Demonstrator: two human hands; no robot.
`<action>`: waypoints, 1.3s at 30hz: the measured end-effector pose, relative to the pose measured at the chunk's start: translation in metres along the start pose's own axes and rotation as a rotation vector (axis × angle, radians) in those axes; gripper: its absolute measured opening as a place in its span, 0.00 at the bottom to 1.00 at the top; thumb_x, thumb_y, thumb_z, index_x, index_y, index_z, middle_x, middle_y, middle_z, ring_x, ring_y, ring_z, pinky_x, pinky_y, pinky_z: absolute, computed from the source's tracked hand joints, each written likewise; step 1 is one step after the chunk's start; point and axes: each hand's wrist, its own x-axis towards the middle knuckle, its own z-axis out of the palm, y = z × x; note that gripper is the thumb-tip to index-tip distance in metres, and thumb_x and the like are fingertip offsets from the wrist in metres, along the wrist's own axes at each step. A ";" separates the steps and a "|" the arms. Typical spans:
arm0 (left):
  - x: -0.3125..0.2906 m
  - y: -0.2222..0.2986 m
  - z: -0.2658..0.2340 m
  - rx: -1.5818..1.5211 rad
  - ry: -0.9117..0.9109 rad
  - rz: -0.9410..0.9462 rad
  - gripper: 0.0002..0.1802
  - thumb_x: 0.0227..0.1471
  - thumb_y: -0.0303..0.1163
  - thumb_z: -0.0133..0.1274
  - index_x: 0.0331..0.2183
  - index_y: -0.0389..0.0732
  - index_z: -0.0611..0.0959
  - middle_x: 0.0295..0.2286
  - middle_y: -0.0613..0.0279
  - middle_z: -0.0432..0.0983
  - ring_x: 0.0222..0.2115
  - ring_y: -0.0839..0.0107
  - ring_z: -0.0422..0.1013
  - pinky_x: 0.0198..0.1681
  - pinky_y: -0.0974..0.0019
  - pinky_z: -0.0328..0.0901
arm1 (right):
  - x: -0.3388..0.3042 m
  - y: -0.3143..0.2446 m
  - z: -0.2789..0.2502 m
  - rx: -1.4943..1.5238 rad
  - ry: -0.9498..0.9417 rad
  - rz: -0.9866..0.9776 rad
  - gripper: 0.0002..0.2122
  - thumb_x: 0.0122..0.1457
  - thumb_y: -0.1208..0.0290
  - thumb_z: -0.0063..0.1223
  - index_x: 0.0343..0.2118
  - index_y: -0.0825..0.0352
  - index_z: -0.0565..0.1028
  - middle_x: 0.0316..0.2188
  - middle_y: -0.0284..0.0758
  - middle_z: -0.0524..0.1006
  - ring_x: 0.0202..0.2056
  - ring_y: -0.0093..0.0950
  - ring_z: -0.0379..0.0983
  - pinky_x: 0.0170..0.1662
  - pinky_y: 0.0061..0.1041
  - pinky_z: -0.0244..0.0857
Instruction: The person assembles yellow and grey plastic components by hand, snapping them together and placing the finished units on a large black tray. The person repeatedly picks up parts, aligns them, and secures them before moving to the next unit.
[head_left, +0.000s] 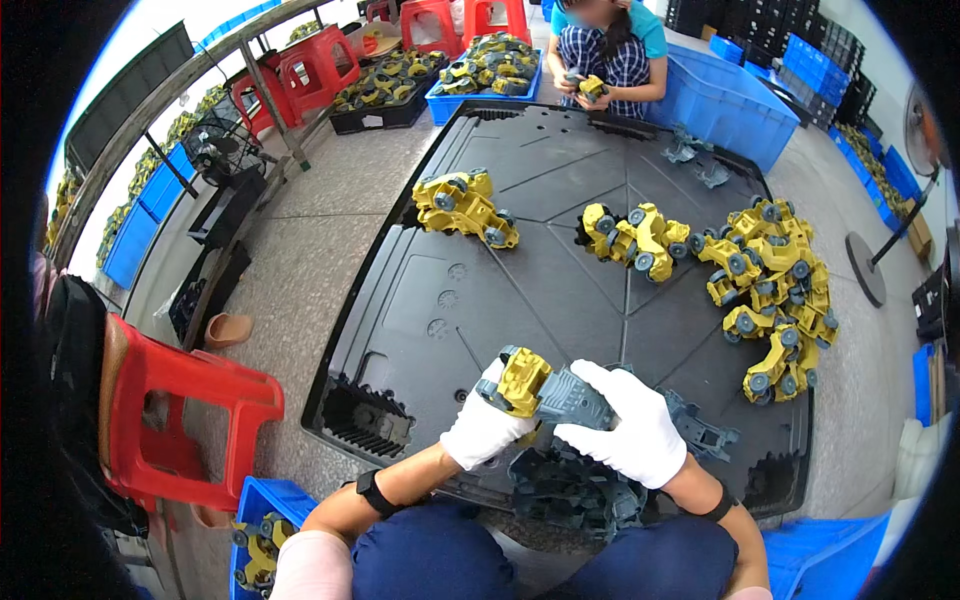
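Note:
My left hand [482,428], in a white glove, is closed around a yellow toy truck body [524,380] with dark wheels, low over the table's near side. My right hand [635,430], gloved too, grips a grey plastic part [575,400] between thumb and fingers. The grey part's left end meets the truck body; whether they are joined I cannot tell. Below my hands lies a heap of dark grey parts [575,492], and another grey part [705,428] rests right of my right hand. Yellow toy trucks sit farther off: a left group [465,207], a middle group [640,240] and a larger right pile [775,285].
The black table [520,300] has jagged openings. Across it, a person [612,62] holds a yellow toy truck beside a large blue bin [725,105]. A red stool [190,420] stands left, a blue crate [275,492] near my left side, a fan [915,130] far right.

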 end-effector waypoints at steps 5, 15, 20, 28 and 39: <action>0.002 -0.009 0.017 -0.124 0.079 -0.009 0.29 0.40 0.24 0.61 0.47 0.40 0.72 0.43 0.59 0.72 0.44 0.62 0.70 0.52 0.64 0.63 | -0.010 0.009 0.001 -0.041 0.015 -0.028 0.30 0.51 0.63 0.66 0.55 0.72 0.69 0.29 0.42 0.74 0.29 0.34 0.75 0.34 0.30 0.70; 0.009 0.002 0.022 0.012 0.042 0.093 0.28 0.43 0.28 0.62 0.48 0.41 0.73 0.44 0.57 0.72 0.47 0.60 0.68 0.55 0.63 0.61 | -0.012 0.003 0.008 -0.042 0.107 -0.114 0.31 0.51 0.68 0.66 0.57 0.75 0.66 0.30 0.42 0.73 0.29 0.36 0.73 0.34 0.30 0.69; 0.010 -0.014 0.027 0.338 0.121 0.290 0.26 0.43 0.30 0.62 0.46 0.41 0.76 0.43 0.57 0.73 0.46 0.57 0.68 0.57 0.60 0.59 | -0.012 -0.003 0.005 -0.165 0.087 -0.287 0.31 0.50 0.69 0.65 0.56 0.76 0.66 0.35 0.45 0.74 0.31 0.36 0.74 0.35 0.31 0.70; 0.005 0.020 0.028 0.392 0.017 0.367 0.23 0.43 0.33 0.61 0.44 0.42 0.76 0.41 0.57 0.72 0.46 0.55 0.67 0.52 0.57 0.61 | -0.017 0.001 0.001 -0.099 0.070 -0.283 0.34 0.53 0.66 0.64 0.57 0.82 0.61 0.33 0.50 0.74 0.28 0.40 0.74 0.34 0.31 0.71; -0.012 0.049 0.029 -0.302 -0.138 0.007 0.27 0.45 0.30 0.60 0.49 0.40 0.74 0.43 0.61 0.76 0.44 0.69 0.72 0.51 0.64 0.66 | -0.020 0.001 0.003 -0.047 0.090 -0.244 0.35 0.56 0.64 0.60 0.59 0.83 0.58 0.35 0.54 0.74 0.34 0.46 0.76 0.39 0.34 0.71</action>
